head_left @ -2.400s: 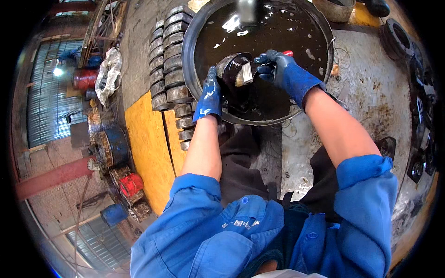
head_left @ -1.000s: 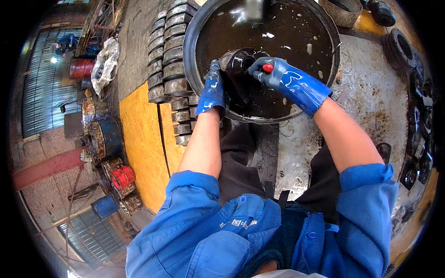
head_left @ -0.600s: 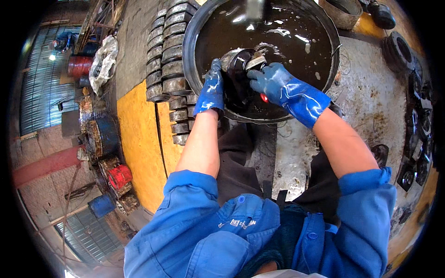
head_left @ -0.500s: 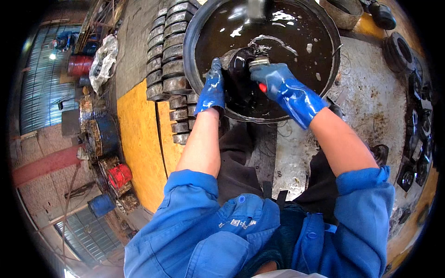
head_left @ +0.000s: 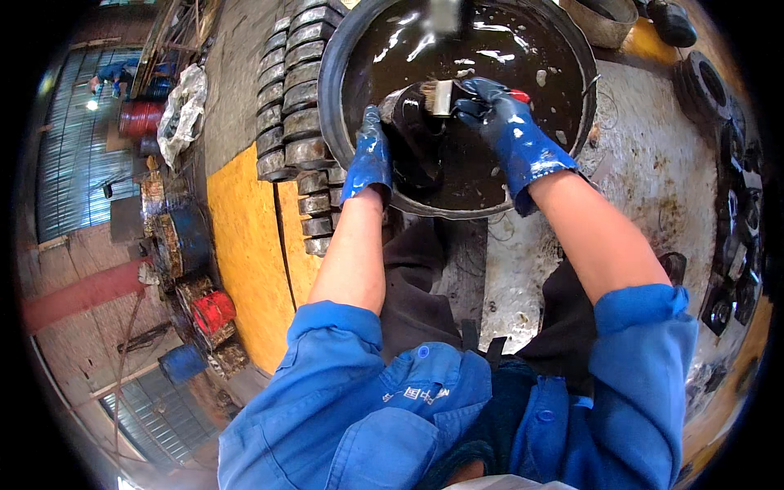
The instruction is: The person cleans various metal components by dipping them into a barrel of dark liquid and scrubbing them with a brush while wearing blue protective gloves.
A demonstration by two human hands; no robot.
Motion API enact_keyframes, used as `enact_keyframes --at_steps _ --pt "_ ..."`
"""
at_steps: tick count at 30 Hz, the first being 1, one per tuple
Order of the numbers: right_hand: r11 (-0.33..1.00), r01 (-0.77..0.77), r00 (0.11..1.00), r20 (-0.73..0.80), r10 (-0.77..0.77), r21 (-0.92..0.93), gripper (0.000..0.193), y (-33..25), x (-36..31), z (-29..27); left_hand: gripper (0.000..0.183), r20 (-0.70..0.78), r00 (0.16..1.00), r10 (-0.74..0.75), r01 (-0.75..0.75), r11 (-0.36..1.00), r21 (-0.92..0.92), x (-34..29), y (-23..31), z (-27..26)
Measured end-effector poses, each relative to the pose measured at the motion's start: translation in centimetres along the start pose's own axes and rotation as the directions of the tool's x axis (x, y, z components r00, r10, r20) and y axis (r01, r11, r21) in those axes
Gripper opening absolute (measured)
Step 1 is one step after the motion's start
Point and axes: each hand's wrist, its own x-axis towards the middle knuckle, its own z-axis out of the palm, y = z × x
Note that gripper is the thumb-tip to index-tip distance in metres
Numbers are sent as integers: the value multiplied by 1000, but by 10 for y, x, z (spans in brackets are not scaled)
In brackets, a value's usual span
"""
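A wide black round basin (head_left: 331,98) of dark, shiny liquid stands in front of me. Inside it, toward its near left, a dark, wet, rounded metal part (head_left: 418,155) is tilted up. My left hand (head_left: 371,155), in a blue rubber glove, grips this part at its left side; the thumb is hidden. My right hand (head_left: 498,114), also gloved, is closed on a paintbrush (head_left: 442,97) with a pale metal band and a red handle end. The brush's bristles point left and lie at the upper edge of the part.
Stacked rows of dark metal rings (head_left: 302,118) stand close to the basin's left. A tan bucket (head_left: 604,24) sits beyond its right rim. More black ring parts (head_left: 706,94) lie at the far right. Drums, one red (head_left: 140,119), line the left, where a person (head_left: 114,73) is far off.
My right hand has moved up and turned, so the brush now lies level with its bristles to the left and its red end to the right. My left hand stays at the part.
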Motion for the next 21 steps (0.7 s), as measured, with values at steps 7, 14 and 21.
enact_keyframes --at_steps 7,14,21 --pt "899 -69 989 90 119 -432 24 -19 -15 15 74 -36 999 25 -26 1000 -18 17 -13 -11" --pt "758 166 947 317 56 -630 19 -11 -24 0 72 -50 999 0 -2 999 -55 40 -27 -18" --pt "690 210 976 191 -105 -693 11 1 15 -21 78 -108 981 -163 117 932 -343 45 -29 -16"
